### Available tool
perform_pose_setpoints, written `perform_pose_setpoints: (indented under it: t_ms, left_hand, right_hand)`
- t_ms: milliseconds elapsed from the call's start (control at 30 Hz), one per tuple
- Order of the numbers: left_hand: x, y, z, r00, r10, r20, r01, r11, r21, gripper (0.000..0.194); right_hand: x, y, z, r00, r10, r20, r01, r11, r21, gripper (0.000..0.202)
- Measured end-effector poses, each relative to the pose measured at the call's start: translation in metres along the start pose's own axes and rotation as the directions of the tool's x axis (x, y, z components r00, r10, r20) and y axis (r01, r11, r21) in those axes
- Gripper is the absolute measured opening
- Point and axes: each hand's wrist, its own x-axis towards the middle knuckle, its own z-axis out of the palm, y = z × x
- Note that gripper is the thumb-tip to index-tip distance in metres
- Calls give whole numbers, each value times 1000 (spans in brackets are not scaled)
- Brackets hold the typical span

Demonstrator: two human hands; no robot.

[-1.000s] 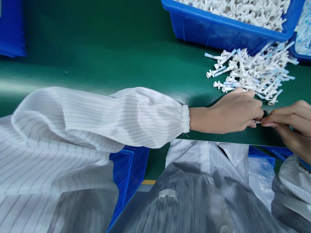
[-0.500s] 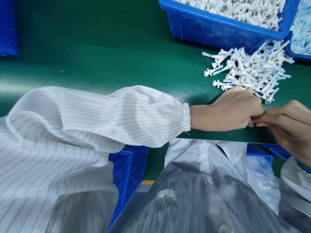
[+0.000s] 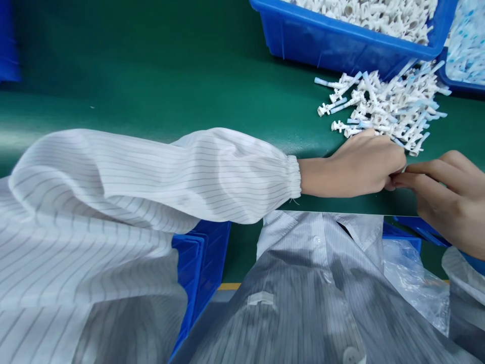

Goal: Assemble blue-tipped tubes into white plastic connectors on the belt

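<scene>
My left hand [image 3: 359, 164] reaches in from the left over a green tabletop [image 3: 159, 65], fingers curled into a loose fist, knuckles up. My right hand [image 3: 450, 197] comes from the right edge, its thumb and fingers drawn to a narrow pinch. The fingertips of both meet just above the table's near edge; whatever may sit between them is hidden, so I cannot tell what either grip holds.

A loose pile of white fittings with pale blue tubes [image 3: 394, 108] lies on the table just beyond my left knuckles, whose far side overlaps the pile's near edge in this view; I cannot tell if they touch. Behind the pile stands a blue bin [image 3: 337, 45] full of white parts [image 3: 364, 15]; right of it, a tray [image 3: 462, 86] holds pale blue pieces [image 3: 470, 50].
</scene>
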Motion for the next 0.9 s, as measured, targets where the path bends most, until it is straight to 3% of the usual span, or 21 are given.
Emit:
perform_pose_setpoints:
  t_ms: [233, 467, 567, 733, 833, 900]
  left_hand:
    - [1, -1, 5, 1000, 15, -25, -13, 997, 76, 12]
    - [-6, 8, -14, 996, -8, 90, -7, 987, 163, 19]
    - [-6, 13, -34, 999, 23, 41, -32, 975, 219, 23]
    - [5, 10, -86, 981, -85, -176, 137, 939, 315, 39]
    - [5, -2, -118, 934, -149, -324, 269, 890, 368, 42]
    - [1, -15, -135, 905, -214, -368, 358, 851, 384, 46]
  right_hand:
    - [-2, 2, 3, 1000, -2, 9, 2, 999, -47, 29]
    - [-1, 34, -8, 999, -34, 19, 30, 984, 177, 24]
    - [3, 46, -17, 996, 63, -60, -49, 975, 218, 18]
    - [19, 57, -16, 935, 265, -237, -214, 952, 221, 10]
    - [30, 70, -5, 920, 302, -249, -247, 942, 227, 12]
    - [34, 86, 1, 949, 248, -196, -205, 954, 218, 23]
